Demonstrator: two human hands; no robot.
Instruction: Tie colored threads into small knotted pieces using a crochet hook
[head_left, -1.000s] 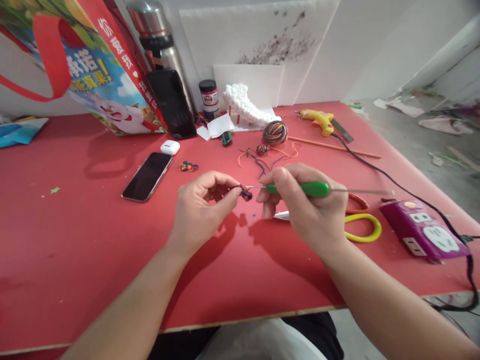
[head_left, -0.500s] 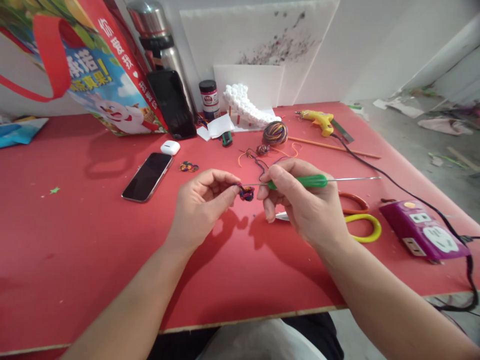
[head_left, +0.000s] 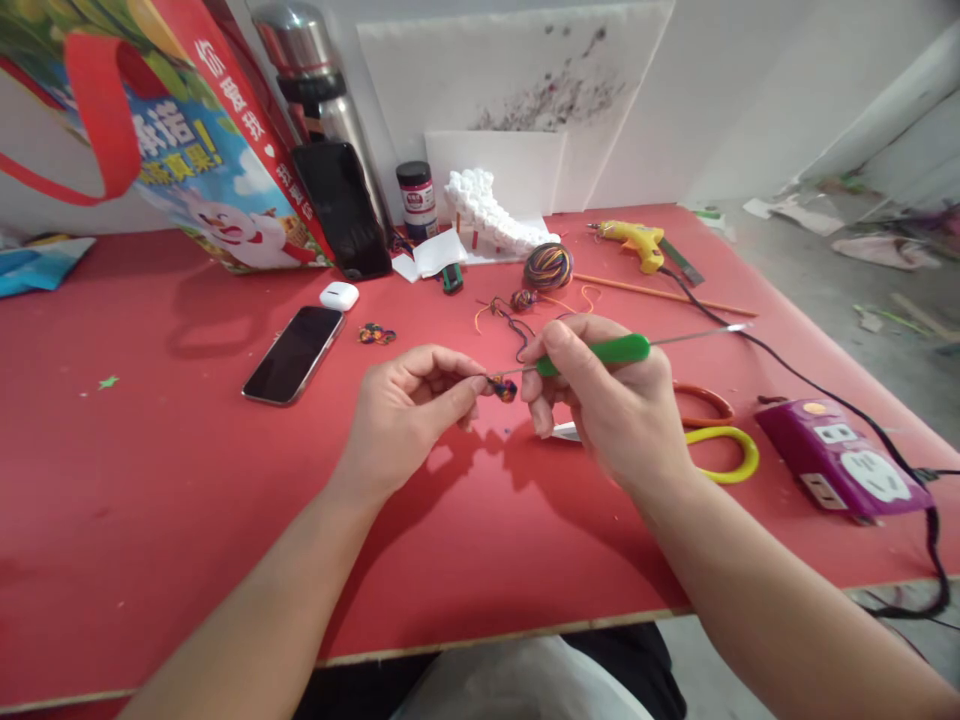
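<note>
Left hand (head_left: 405, 415) pinches yarn (head_left: 505, 389); right hand (head_left: 619, 415) grips green-handled tool (head_left: 616, 350), partly hiding scissors (head_left: 722, 433).

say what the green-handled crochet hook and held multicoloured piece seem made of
Green-handled crochet hook: handle probably smooth plastic, from its even, slightly glossy colour; shaft likely polished metal, thin and silvery. Held multicoloured piece: apparently matte yarn, its coloured strands bunched; fibre unclear.
</note>
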